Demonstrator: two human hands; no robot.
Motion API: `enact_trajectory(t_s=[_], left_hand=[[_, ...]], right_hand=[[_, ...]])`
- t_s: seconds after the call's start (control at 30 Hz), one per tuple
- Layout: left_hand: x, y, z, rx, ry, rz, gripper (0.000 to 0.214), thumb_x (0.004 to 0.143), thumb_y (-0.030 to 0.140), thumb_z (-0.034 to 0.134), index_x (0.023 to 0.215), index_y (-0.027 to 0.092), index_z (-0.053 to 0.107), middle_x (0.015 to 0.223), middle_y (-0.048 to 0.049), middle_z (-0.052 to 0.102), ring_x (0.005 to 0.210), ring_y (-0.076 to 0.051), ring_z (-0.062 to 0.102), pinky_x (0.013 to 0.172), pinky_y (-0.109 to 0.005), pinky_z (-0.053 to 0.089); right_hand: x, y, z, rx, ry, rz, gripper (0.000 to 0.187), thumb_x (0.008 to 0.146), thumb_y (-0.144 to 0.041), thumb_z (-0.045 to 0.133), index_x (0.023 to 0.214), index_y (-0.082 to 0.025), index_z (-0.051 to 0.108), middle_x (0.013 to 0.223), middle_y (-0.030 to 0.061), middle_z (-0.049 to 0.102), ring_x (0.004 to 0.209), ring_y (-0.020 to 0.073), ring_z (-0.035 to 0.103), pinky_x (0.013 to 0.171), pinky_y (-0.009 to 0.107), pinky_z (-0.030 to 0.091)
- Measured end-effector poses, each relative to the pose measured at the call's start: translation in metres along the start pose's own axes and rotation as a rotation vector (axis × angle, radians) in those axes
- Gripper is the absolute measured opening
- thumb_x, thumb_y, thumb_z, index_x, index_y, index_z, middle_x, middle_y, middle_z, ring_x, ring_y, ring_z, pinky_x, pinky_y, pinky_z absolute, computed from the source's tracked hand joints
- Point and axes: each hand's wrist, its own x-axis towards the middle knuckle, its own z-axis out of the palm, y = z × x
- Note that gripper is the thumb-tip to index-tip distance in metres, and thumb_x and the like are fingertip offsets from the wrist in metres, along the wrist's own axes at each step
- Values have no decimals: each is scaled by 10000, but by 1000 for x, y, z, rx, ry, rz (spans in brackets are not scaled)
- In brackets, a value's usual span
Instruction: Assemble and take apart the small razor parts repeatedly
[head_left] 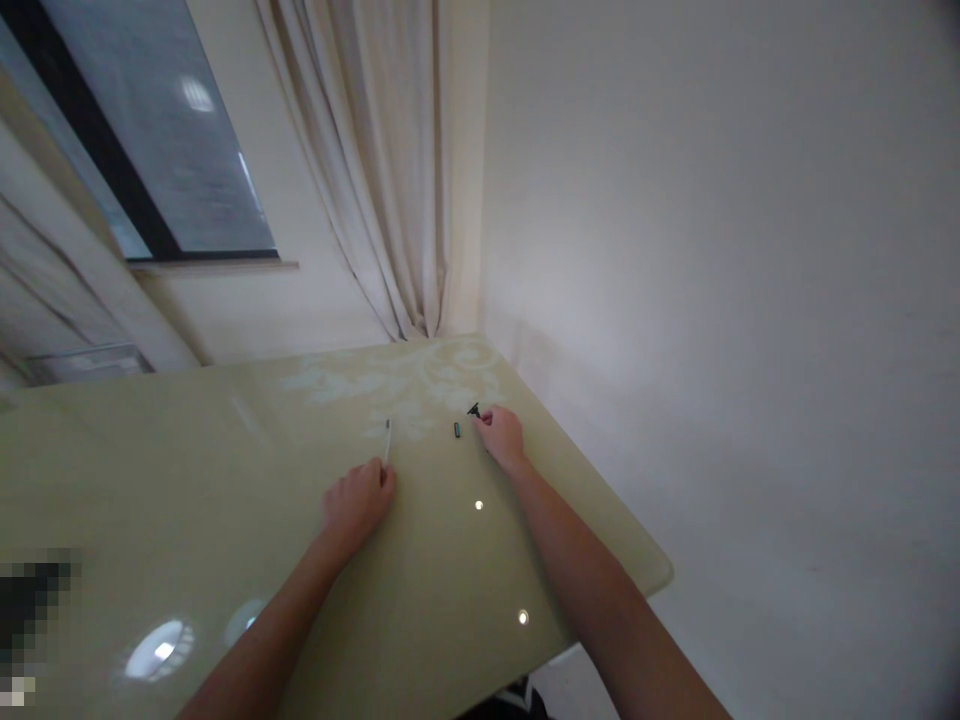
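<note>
My left hand (356,503) rests on the glossy beige table (187,480), its fingers curled round the near end of a thin white stick-like thing (387,440) that points away from me. My right hand (501,436) lies further right near the table's right edge, fingers pinched on a small black piece (473,410). Between the two hands, a small dark cylinder (457,430) lies loose on the table, just left of my right hand.
The table's right edge and rounded corner (660,575) run close to my right arm, with a plain white wall beyond. A cream curtain (390,170) hangs behind the table's far corner, and a window (142,140) is at the upper left.
</note>
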Motion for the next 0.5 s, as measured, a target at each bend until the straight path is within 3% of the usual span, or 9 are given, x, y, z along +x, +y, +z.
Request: enact_trajectory(t_s=[0.13, 0.23, 0.33, 0.43, 0.5], left_hand=[[-1, 1, -1, -61, 37, 7, 414, 1008, 438, 343, 879, 204, 658, 883, -144, 741, 747, -268, 686, 636, -337, 400], [-5, 16, -5, -158, 118, 63, 395, 1026, 431, 341, 868, 212, 630, 843, -105, 735, 714, -233, 662, 618, -311, 350], [-9, 44, -10, -238, 193, 150, 383, 1042, 428, 345, 886, 217, 624, 820, -75, 721, 703, -217, 649, 617, -301, 328], [-7, 71, -14, -301, 217, 269, 341, 1045, 407, 381, 945, 210, 640, 881, -75, 730, 746, -208, 658, 639, -298, 342], [1, 82, -12, -356, 187, 368, 358, 1053, 412, 373, 953, 209, 650, 920, -73, 730, 784, -199, 658, 672, -295, 371]], right_hand=[[-2, -2, -4, -7, 76, -16, 141, 883, -274, 716, 916, -139, 738, 901, 100, 721, 833, 207, 629, 735, 277, 401], [-9, -13, -6, 129, 126, -114, 249, 946, -373, 646, 860, -146, 704, 848, 71, 683, 780, 179, 592, 725, 269, 393], [-21, -32, -6, 405, -17, -241, 494, 1018, -541, 469, 751, -169, 655, 684, 12, 603, 665, 151, 540, 657, 261, 375], [-30, -48, -6, 597, -166, -336, 511, 984, -595, 474, 716, -182, 611, 653, -10, 572, 629, 137, 519, 618, 250, 368], [-30, -50, -9, 625, -131, -312, 484, 962, -583, 494, 686, -192, 569, 630, -16, 543, 614, 136, 503, 596, 249, 358]])
